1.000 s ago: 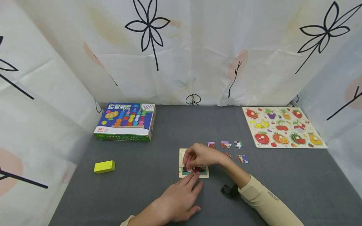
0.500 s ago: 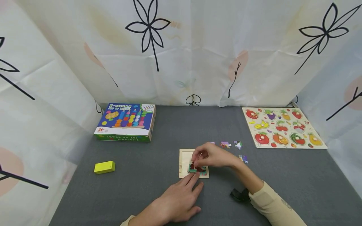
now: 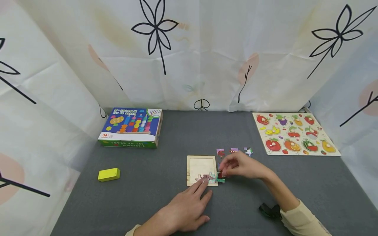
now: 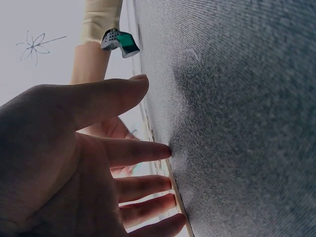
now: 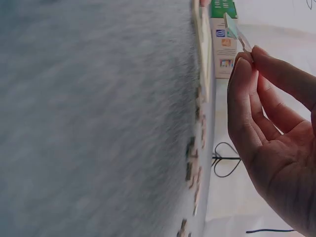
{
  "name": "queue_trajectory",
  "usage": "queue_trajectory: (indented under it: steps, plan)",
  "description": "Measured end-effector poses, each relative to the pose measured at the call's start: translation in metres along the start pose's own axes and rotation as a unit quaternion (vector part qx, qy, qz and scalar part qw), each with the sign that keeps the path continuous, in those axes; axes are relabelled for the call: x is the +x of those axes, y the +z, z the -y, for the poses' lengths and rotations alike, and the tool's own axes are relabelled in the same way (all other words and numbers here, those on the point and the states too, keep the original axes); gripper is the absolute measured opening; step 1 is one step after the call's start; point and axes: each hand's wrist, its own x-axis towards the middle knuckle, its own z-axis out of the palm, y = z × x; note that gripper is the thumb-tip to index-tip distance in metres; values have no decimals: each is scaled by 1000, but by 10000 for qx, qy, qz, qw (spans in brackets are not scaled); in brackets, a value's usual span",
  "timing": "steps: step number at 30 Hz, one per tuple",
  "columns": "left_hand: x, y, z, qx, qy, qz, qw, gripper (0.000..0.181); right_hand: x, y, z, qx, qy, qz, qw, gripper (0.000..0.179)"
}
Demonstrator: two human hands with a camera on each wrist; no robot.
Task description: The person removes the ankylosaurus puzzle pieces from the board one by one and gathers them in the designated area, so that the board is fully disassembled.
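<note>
A square wooden puzzle tray (image 3: 190, 167) lies at the middle of the table, with puzzle pieces (image 3: 211, 178) in its lower right part. The left hand (image 3: 189, 206) rests its straight fingertips on the tray's near edge and the pieces there. Just off the tray's right side, the right hand (image 3: 243, 166) pinches a dark red and green puzzle piece (image 3: 220, 180) between thumb and fingers. In the right wrist view this puzzle piece (image 5: 237, 33) is held tilted, above the table. Fingers partly hide the pieces in the tray.
Loose puzzle pieces (image 3: 220, 152) lie beyond the right hand. A bead-set box (image 3: 130, 127) stands at the back left, a yellow block (image 3: 109, 174) nearer on the left. A fruit puzzle board (image 3: 295, 134) lies at the back right.
The right hand has lifted the puzzle piece from over the tray and moved right with it, past the tray's edge. The left hand has stayed in place.
</note>
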Motion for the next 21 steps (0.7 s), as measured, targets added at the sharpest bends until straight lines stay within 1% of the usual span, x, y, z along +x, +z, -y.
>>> queue_trajectory:
  steps: [4, 7, 11, 15, 21]
  plan:
    - [1, -1, 0, -92, -28, 90, 9999, 72, -5, 0, -7, -59, 75, 103, 9999, 13]
    - [1, -1, 0, -107, -28, 100, 9999, 72, -7, 2, -9, -84, 35, 153, 9998, 12]
    - [2, -1, 1, -76, 1, 57, 10000, 71, -8, 4, -7, -173, 11, 154, 9997, 11]
    - [2, -1, 2, -47, 48, -15, 10000, 70, -7, 7, -5, -296, 81, 128, 9994, 10]
    - [1, -4, 4, -149, 26, -154, 9998, 68, -5, 10, -3, -494, 125, 144, 9986, 7]
